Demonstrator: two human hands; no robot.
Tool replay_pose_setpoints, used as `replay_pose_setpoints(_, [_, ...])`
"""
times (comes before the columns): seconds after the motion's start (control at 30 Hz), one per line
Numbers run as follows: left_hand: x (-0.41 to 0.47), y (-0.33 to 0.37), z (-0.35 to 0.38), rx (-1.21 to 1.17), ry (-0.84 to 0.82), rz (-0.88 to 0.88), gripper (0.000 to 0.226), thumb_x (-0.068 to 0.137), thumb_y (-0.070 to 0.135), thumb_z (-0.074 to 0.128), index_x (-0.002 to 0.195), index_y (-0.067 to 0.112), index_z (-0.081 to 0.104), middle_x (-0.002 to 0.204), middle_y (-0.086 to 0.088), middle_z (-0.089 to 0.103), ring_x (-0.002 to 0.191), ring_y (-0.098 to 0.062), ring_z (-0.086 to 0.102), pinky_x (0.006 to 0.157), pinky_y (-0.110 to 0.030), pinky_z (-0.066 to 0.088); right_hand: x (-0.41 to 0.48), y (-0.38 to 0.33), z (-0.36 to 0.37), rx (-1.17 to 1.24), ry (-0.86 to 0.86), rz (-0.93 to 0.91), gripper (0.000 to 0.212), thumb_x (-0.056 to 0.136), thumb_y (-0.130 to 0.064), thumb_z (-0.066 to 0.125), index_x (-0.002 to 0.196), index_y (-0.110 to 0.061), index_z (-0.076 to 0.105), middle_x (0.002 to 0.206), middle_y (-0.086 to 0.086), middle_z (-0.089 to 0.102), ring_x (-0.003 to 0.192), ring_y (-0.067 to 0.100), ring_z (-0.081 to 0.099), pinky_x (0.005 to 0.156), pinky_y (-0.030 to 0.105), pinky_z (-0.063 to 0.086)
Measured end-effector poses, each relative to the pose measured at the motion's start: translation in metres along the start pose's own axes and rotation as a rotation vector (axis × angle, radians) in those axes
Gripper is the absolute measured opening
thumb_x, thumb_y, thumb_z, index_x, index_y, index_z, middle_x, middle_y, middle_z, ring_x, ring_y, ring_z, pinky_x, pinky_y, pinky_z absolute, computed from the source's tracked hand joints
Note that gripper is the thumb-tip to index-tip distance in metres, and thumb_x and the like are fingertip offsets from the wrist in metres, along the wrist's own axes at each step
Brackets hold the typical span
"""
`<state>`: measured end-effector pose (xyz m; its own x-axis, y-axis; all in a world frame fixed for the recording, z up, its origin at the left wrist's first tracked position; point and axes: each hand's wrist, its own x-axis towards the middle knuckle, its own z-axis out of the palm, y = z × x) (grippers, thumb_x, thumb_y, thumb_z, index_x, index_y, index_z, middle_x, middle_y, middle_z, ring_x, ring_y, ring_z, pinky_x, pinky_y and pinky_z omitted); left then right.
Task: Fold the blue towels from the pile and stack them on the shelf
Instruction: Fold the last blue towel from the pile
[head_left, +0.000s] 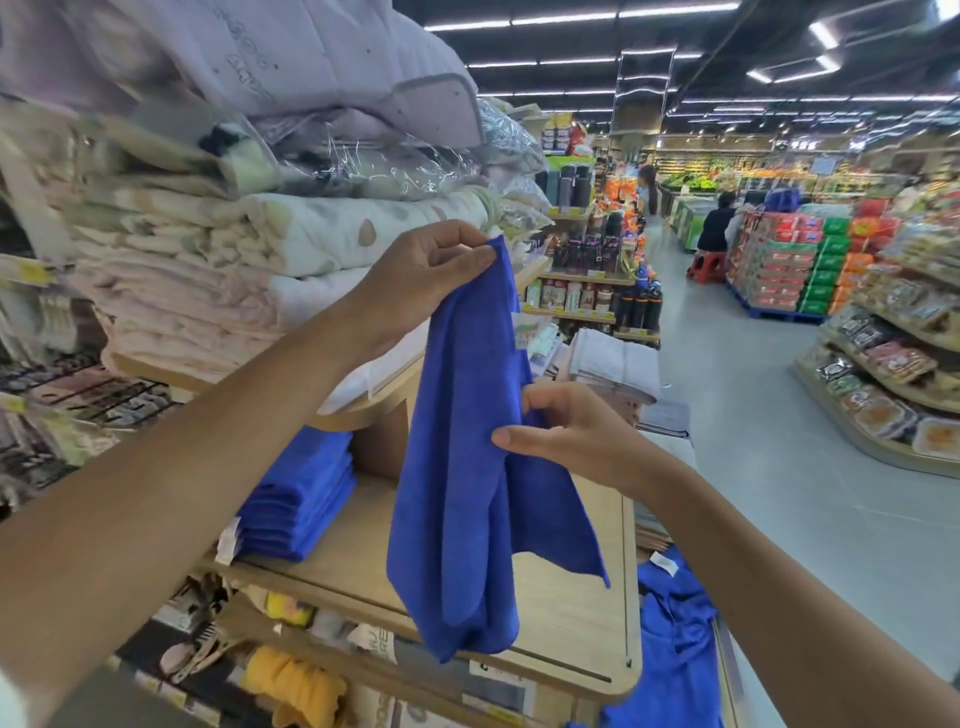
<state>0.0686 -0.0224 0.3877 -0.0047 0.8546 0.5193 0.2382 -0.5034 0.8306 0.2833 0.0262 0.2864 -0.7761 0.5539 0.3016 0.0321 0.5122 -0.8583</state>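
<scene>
The blue towel (462, 467) hangs in the air in front of the wooden shelf (571, 603). Its long axis runs nearly straight up and down, with the top corner pointing at the ceiling and the bulk drooping toward the shelf's front edge. The left hand (431, 270) is raised high and pinches that top corner between thumb and fingertips. The right hand (566, 431) is lower and has thumb and curled fingers closed on the towel's right edge about halfway down. Below that grip one loose corner flares out to the right in a sharp point, while the rest falls in soft, doubled folds with a rounded bottom. From here I can't quite tell whether the lowest fold brushes the shelf or hangs just clear of it.

The cloth is a deep matte blue, fuzzy and limp, like microfibre. The shelf is pale wood-grain board with a rounded corner. On it, off to the left, sits a stack of folded blue towels (301, 499), flat and square-edged, with a white tag at its end. Past the shelf's right end lies a crumpled pile of loose blue towels (675, 639). On the tier above are thick quilted bedding bundles (208, 244), cream and lilac, some in crinkled clear plastic.
</scene>
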Motion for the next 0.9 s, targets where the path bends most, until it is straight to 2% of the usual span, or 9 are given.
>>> replay_pose_setpoints(0.1, [0.002, 0.0, -0.007, 0.042, 0.057, 0.022, 0.005, 0.093, 0.026, 0.067, 0.093, 0.027, 0.072, 0.086, 0.007, 0.076, 0.078, -0.007, 0.067, 0.07, -0.018, 0.053, -0.004, 0.004, -0.006, -0.08, 0.024, 0.018, 0.048, 0.082, -0.044, 0.079, 0.099, 0.001, 0.072, 0.107, 0.025, 0.069, 0.101, 0.045, 0.067, 0.088, 0.064, 0.053])
replay_pose_setpoints(0.17, [0.003, 0.0, -0.011, 0.067, 0.075, 0.036, 0.008, 0.092, 0.029, 0.067, 0.089, 0.033, 0.074, 0.085, 0.009, 0.075, 0.079, -0.008, 0.065, 0.074, -0.021, 0.052, -0.009, 0.006, -0.016, -0.163, -0.002, 0.059, 0.062, 0.079, -0.052, 0.079, 0.095, 0.007, 0.07, 0.105, 0.033, 0.064, 0.092, 0.047, 0.065, 0.078, 0.057, 0.051])
replay_pose_setpoints(0.27, [0.005, 0.002, -0.019, 0.039, 0.157, 0.053, 0.011, 0.092, 0.029, 0.067, 0.085, 0.034, 0.075, 0.083, 0.009, 0.075, 0.077, -0.007, 0.065, 0.074, -0.023, 0.052, -0.019, 0.011, -0.025, -0.282, -0.091, 0.165, 0.079, 0.074, -0.061, 0.078, 0.088, 0.015, 0.063, 0.096, 0.037, 0.059, 0.073, 0.031, 0.052, 0.07, 0.041, 0.037])
replay_pose_setpoints(0.33, [0.007, 0.003, -0.027, 0.027, 0.236, 0.075, 0.009, 0.093, 0.027, 0.067, 0.087, 0.03, 0.074, 0.081, 0.009, 0.075, 0.075, -0.006, 0.066, 0.072, -0.021, 0.052, -0.027, 0.017, -0.031, -0.33, -0.117, 0.22, 0.077, 0.076, -0.059, 0.078, 0.085, 0.015, 0.06, 0.093, 0.037, 0.058, 0.071, 0.026, 0.047, 0.068, 0.04, 0.035])
replay_pose_setpoints(0.43, [0.008, 0.004, -0.041, 0.04, 0.351, 0.112, 0.005, 0.094, 0.027, 0.066, 0.091, 0.026, 0.071, 0.078, 0.01, 0.072, 0.073, -0.005, 0.063, 0.069, -0.021, 0.05, -0.039, 0.028, -0.042, -0.408, -0.093, 0.298, 0.06, 0.083, -0.052, 0.078, 0.092, 0.007, 0.069, 0.094, 0.03, 0.067, 0.072, 0.037, 0.059, 0.066, 0.048, 0.045])
replay_pose_setpoints(0.57, [0.002, 0.005, -0.056, 0.041, 0.434, 0.142, 0.007, 0.095, 0.027, 0.066, 0.088, 0.027, 0.068, 0.076, 0.011, 0.072, 0.069, -0.001, 0.059, 0.066, -0.019, 0.048, -0.052, 0.038, -0.056, -0.294, 0.107, 0.261, 0.037, 0.09, -0.03, 0.075, 0.067, -0.002, 0.068, 0.062, 0.017, 0.061, 0.059, 0.02, 0.052, 0.06, 0.037, 0.042])
replay_pose_setpoints(0.67, [-0.012, -0.001, -0.057, 0.061, 0.43, 0.131, 0.007, 0.096, 0.027, 0.065, 0.091, 0.029, 0.069, 0.077, 0.01, 0.074, 0.068, -0.002, 0.062, 0.063, -0.019, 0.049, -0.062, 0.045, -0.064, -0.095, 0.264, 0.206, 0.03, 0.097, -0.024, 0.064, 0.09, 0.002, 0.077, 0.09, 0.024, 0.074, 0.079, 0.031, 0.068, 0.081, 0.042, 0.057])
replay_pose_setpoints(0.8, [-0.039, -0.007, -0.055, 0.083, 0.435, 0.114, 0.009, 0.097, 0.031, 0.064, 0.091, 0.034, 0.07, 0.077, 0.009, 0.073, 0.067, -0.003, 0.062, 0.056, -0.021, 0.05, -0.073, 0.047, -0.067, 0.191, 0.433, 0.083, 0.025, 0.088, -0.032, 0.065, 0.089, -0.013, 0.082, 0.092, 0.01, 0.077, 0.089, 0.02, 0.071, 0.081, 0.026, 0.059])
replay_pose_setpoints(0.9, [-0.068, -0.013, -0.055, 0.126, 0.472, 0.148, 0.005, 0.096, 0.039, 0.063, 0.096, 0.04, 0.069, 0.079, 0.009, 0.075, 0.067, -0.004, 0.063, 0.055, -0.02, 0.05, -0.08, 0.045, -0.073, 0.208, 0.535, -0.007, 0.039, 0.072, -0.054, 0.084, 0.086, -0.018, 0.079, 0.087, 0.008, 0.072, 0.087, 0.023, 0.065, 0.081, 0.03, 0.058])
